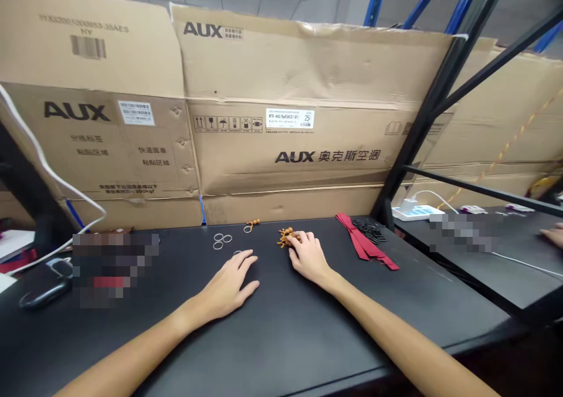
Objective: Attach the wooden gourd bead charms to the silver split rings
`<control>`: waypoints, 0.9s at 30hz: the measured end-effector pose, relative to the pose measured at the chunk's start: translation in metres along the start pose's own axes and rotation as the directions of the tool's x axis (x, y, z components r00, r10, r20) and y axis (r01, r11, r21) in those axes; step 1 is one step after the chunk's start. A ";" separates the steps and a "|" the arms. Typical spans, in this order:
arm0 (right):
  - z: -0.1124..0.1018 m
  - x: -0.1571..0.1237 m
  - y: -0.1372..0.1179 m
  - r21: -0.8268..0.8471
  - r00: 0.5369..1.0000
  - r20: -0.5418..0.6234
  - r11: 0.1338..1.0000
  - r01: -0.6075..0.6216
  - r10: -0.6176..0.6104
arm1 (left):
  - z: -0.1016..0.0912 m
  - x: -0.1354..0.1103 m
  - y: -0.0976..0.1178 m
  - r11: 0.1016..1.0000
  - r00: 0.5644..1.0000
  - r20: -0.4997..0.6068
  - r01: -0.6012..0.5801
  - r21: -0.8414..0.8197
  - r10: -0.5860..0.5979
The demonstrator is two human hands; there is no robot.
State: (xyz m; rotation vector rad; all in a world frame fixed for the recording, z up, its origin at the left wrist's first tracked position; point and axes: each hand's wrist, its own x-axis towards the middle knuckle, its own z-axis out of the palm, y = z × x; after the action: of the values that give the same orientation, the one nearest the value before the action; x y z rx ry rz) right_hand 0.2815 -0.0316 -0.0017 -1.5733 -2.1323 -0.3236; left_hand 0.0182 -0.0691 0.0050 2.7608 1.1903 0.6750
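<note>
My left hand [231,285] lies flat on the black table [281,326] with fingers stretched out, holding nothing; a metal ring [238,252] peeks out at its fingertips. My right hand [308,255] rests further back, fingers curled over a small heap of orange-brown pieces [285,237]. Whether it grips any of them I cannot make out. Several loose metal rings [222,240] lie just beyond my left hand. One ring with an orange piece attached [251,226] sits near the back edge.
Red ribbons [365,244] and a pile of small black parts [372,231] lie at the right. Large AUX cardboard boxes [285,121] wall off the back. A black frame post [422,121] divides off a neighbouring table, where another person's hand [553,234] shows. A white cable [53,180] hangs at left.
</note>
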 end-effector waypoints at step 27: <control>0.002 -0.009 -0.023 0.380 0.972 0.018 0.901 0.211 -0.236 | 0.004 0.004 -0.003 0.990 0.999 -0.032 -0.046 -0.133 0.042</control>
State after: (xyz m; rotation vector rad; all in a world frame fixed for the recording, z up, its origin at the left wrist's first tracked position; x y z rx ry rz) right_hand 0.2619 -0.0455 -0.0060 -1.1373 -2.2634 0.0662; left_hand 0.0200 -0.0636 0.0024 2.6819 1.0508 0.7715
